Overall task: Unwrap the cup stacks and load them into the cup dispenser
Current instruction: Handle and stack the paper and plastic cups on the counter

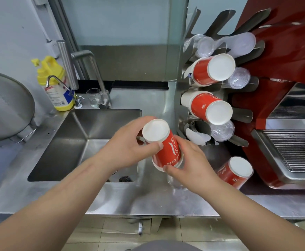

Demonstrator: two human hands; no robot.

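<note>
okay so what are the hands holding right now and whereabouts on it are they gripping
Both hands hold one red paper cup stack. The left hand grips its upper end near the white base; the right hand grips the lower, rim end.

This is the back counter of a café or drinks shop. A stainless steel surface [148, 201] runs along the wall with a sink [86, 140] sunk into it and a tall bent tap [91, 77] behind. At the right stands a red espresso machine [282, 73] with a wire drip grate [296, 149]. Beside it a steel cup dispenser [188, 73] holds stacks of red printed paper cups [211, 69] and clear plastic cups [238, 77]. A yellow jug of detergent [54, 84] sits by the sink, and a large metal sieve [6, 107] leans at the left
</note>
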